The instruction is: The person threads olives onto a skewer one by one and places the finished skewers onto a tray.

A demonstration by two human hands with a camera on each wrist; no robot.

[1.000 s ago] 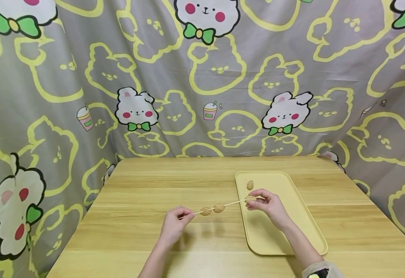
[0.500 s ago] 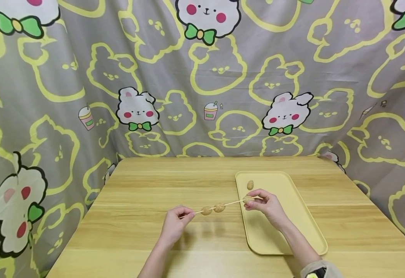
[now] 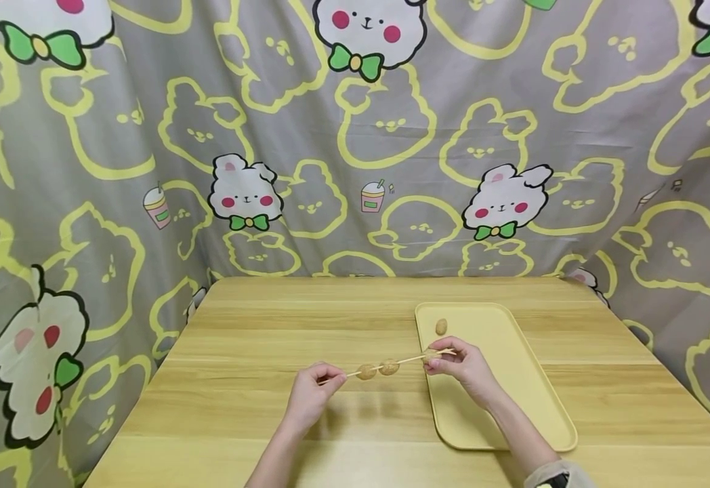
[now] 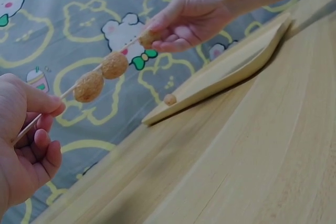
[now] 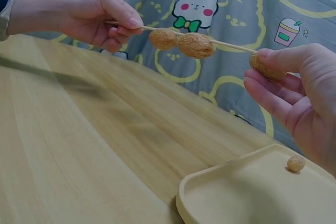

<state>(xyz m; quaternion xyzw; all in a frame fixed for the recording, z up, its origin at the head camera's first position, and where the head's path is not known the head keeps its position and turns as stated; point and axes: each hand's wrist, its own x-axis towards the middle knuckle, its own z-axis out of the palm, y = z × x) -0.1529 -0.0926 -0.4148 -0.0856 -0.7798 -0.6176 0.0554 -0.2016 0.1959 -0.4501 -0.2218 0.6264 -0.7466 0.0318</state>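
Observation:
My left hand (image 3: 314, 394) pinches the lower left end of a thin wooden skewer (image 3: 410, 359) between thumb and fingers. Two brown, rough-skinned balls (image 5: 196, 45) sit side by side on the stick, nearer the left hand. At the other end, my right hand (image 3: 466, 369) pinches a third brown ball (image 5: 265, 67), which is on the skewer near its tip. The stick slants up to the right, held above the table. One more brown ball (image 3: 442, 327) lies on the yellow tray (image 3: 507, 400), behind the right hand.
The tray stands on the right part of a wooden table (image 3: 221, 420), under the right forearm. A grey curtain (image 3: 306, 135) with yellow outlines and rabbit faces hangs behind the table and along both sides.
My right hand has slid the third ball a little left along the skewer, and more of the stick's tip shows past the fingers. The left hand keeps its pinch.

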